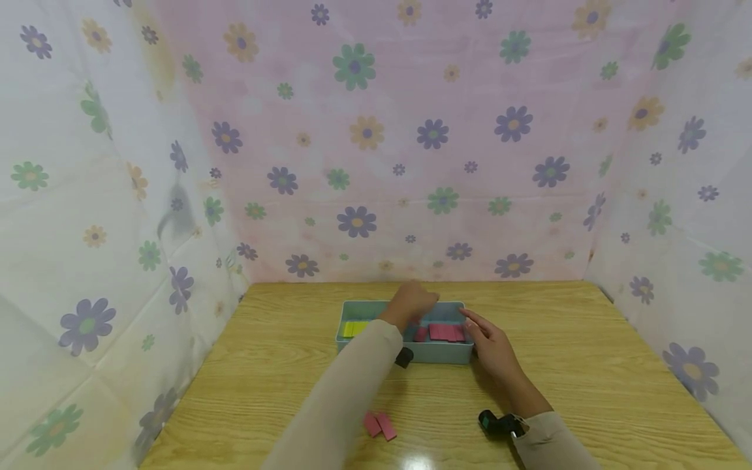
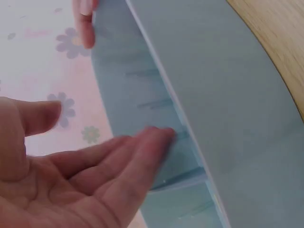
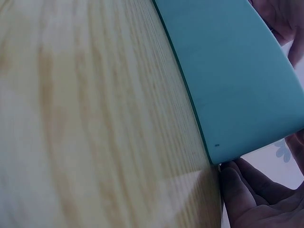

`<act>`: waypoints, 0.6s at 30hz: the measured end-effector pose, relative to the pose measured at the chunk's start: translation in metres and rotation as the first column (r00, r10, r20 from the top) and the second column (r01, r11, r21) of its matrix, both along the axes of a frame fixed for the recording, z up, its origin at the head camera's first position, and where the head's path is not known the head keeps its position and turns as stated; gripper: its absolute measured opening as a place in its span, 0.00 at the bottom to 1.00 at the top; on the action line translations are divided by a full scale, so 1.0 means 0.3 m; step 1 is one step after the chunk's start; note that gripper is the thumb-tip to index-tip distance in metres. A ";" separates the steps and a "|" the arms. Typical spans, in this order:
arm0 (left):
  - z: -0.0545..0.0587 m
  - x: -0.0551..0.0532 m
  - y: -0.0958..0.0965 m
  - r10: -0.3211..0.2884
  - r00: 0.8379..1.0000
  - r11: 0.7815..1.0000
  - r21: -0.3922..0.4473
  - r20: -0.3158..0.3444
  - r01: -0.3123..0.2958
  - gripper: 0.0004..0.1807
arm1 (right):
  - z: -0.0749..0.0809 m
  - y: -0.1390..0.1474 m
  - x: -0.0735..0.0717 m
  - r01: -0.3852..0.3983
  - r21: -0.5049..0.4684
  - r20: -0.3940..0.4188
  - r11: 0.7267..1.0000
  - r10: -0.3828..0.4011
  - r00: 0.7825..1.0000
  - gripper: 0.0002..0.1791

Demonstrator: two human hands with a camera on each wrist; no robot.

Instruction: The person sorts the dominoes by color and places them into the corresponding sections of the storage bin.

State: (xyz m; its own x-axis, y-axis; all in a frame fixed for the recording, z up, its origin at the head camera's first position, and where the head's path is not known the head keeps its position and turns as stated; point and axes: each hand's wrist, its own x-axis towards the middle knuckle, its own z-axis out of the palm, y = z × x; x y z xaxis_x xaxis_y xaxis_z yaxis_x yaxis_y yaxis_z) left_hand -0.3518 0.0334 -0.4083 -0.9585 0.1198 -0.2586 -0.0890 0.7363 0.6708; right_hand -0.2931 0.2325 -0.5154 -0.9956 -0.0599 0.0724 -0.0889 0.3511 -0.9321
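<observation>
A blue-green divided box (image 1: 443,353) stands on the table, with yellow flat pieces (image 1: 355,328) in its left part and pink flat pieces (image 1: 446,332) in its right part. Over the middle of the box is my left hand (image 1: 413,303). Its thumb and fingers are apart in the left wrist view, fingertips (image 2: 161,137) inside the rim and nothing between them. My right hand (image 1: 492,347) holds the box's right end, index finger at the rim. In the right wrist view, its other fingers (image 3: 237,187) are at the lower corner.
Two pink pieces (image 1: 385,426) lie on the wooden table (image 1: 282,365) in front of the box, beside my left sleeve (image 1: 341,398). A flower-printed cloth (image 1: 399,163) rises behind the table and along both sides.
</observation>
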 end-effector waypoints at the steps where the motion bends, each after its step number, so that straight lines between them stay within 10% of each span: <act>1: 0.005 0.005 0.000 -0.012 0.999 1.000 0.006 0.030 0.011 0.25 | 0.000 0.000 0.001 0.002 0.006 -0.002 1.000 -0.002 1.000 0.28; 9: 0.019 0.042 -0.004 -0.189 0.961 0.981 0.089 0.202 0.175 0.41 | -0.003 0.002 0.000 0.006 0.007 0.005 1.000 -0.006 1.000 0.28; 18: -0.006 0.041 -0.004 -0.158 0.963 0.984 0.117 0.217 0.135 0.42 | -0.003 -0.001 0.001 0.009 0.004 0.009 1.000 -0.009 1.000 0.29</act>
State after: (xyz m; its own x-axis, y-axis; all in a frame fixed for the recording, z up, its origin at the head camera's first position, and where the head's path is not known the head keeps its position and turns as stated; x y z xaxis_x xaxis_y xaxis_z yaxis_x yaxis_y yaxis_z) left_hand -0.3393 0.0323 -0.4101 -0.8471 0.2908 -0.4448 -0.1420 0.6826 0.7168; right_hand -0.2927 0.2323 -0.5163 -0.9967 -0.0509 0.0631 -0.0772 0.3557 -0.9314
